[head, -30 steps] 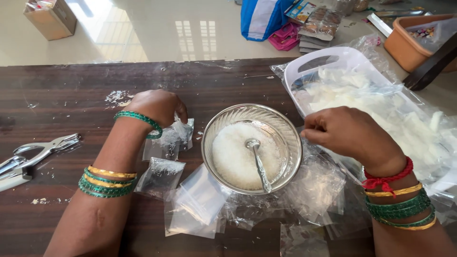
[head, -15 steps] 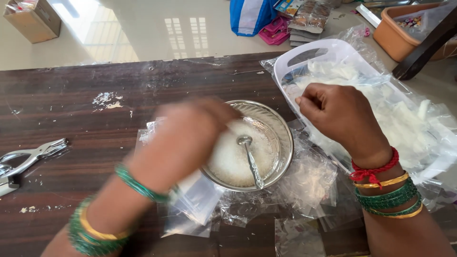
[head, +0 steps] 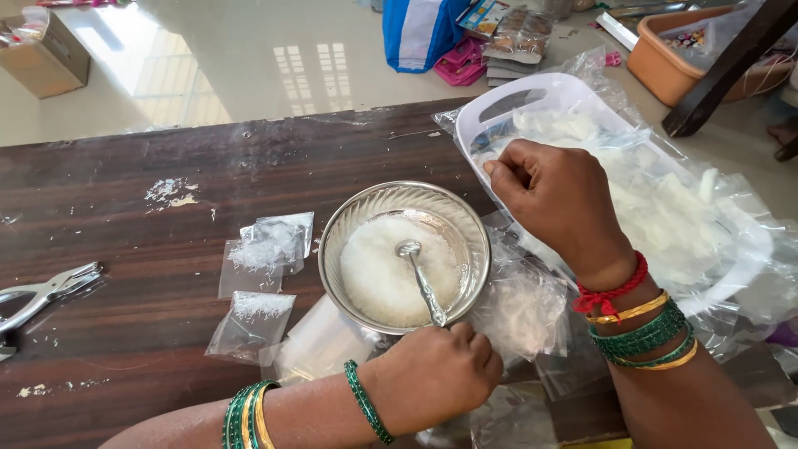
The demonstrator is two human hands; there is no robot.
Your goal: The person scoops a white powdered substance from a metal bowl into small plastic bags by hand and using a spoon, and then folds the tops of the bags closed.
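Two filled little plastic pouches (head: 264, 249) lie well to the left of my left hand (head: 436, 374), which is curled closed at the near rim of the steel bowl (head: 405, 256), beside its spoon (head: 422, 281); my right hand (head: 557, 195), fingers bent together, hovers over the white tray (head: 532, 100) of shreds

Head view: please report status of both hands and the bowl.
Left hand closed, at the bowl near rim, by the spoon handle. Right hand closed, over the white tray. Small filled bags lie left of bowl.
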